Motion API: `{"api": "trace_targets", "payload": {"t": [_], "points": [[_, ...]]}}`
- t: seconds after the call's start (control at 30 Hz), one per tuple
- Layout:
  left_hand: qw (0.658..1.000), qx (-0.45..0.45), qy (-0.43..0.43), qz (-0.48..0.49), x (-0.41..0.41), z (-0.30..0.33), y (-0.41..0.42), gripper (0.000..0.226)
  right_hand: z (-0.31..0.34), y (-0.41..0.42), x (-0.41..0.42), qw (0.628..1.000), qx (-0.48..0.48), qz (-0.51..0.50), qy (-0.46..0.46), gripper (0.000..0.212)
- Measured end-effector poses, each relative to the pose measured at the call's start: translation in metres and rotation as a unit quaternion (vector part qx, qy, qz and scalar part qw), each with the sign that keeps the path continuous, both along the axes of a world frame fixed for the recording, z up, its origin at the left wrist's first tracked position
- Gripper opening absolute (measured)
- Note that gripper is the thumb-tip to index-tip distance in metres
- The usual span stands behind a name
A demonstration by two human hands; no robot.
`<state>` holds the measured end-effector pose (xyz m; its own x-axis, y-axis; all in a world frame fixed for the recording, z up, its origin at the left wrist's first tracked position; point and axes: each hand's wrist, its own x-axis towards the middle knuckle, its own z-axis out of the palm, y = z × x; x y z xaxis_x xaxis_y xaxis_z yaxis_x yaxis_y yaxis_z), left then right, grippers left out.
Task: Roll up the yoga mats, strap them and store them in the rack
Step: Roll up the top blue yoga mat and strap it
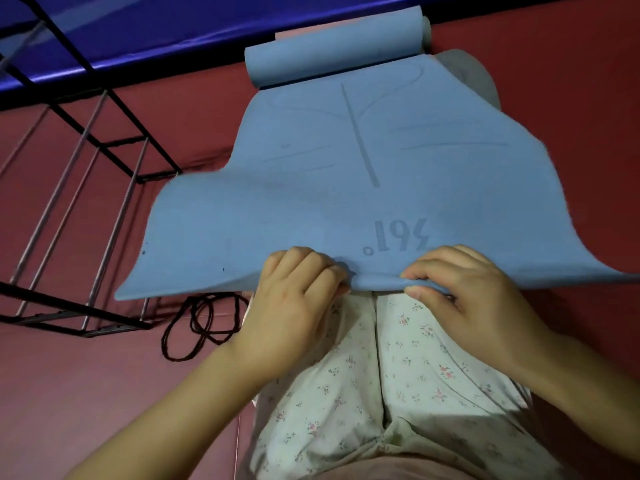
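The near edge of the soft blue printed yoga mat [346,188] is pinched at its middle — by the curled fingers of the left hand [298,292] and the thumb and fingers of the right hand [467,289] — above floral-trousered legs [398,375]. Its far end is seen rolled against a blue-draped edge. Open red floor [86,393] is left on both sides. The black wire rack [86,168], at left, is seen holding nothing; a dark looped cord [204,323] lies beside it.

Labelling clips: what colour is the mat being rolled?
Light blue with darker printed lines, the mat shows best in the head view.
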<state>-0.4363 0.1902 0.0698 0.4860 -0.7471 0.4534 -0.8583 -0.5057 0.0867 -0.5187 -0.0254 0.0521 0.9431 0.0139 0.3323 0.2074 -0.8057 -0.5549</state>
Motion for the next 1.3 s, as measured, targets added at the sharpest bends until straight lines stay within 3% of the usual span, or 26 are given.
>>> {"api": "trace_targets", "payload": {"t": [0.2, 0.33, 0.5, 0.87, 0.93, 1.13, 1.3], "points": [[0.995, 0.024, 0.097, -0.022, -0.002, 0.008, 0.012, 0.025, 0.003, 0.005, -0.006, 0.999, 0.013, 0.037, 0.022, 0.021], [0.986, 0.021, 0.163, 0.012, -0.001, -0.001, 0.007, 0.026, -0.006, 0.007, 0.001, 0.999, -0.011, 0.004, 0.053, 0.027], [0.985, 0.024, 0.165, 0.048, 0.003, -0.002, 0.001, 0.028, -0.008, 0.011, 0.003, 0.997, -0.053, -0.041, 0.045, 0.028], [0.974, 0.023, 0.226, 0.022, 0.018, 0.009, -0.003, 0.012, -0.009, 0.002, 0.016, 0.998, 0.025, -0.06, 0.018, 0.019], [0.977, 0.025, 0.21, 0.008, 0.019, 0.008, -0.003, 0.007, -0.008, 0.0, 0.017, 0.998, 0.036, -0.05, 0.027, 0.015], [0.987, 0.036, 0.136, -0.079, 0.03, 0.004, 0.008, 0.025, -0.008, -0.007, 0.019, 1.0, -0.003, 0.007, -0.022, 0.024], [0.986, 0.086, 0.073, -0.125, 0.044, 0.002, 0.017, 0.043, -0.005, -0.008, 0.019, 0.984, -0.146, 0.044, -0.087, 0.028]]}}
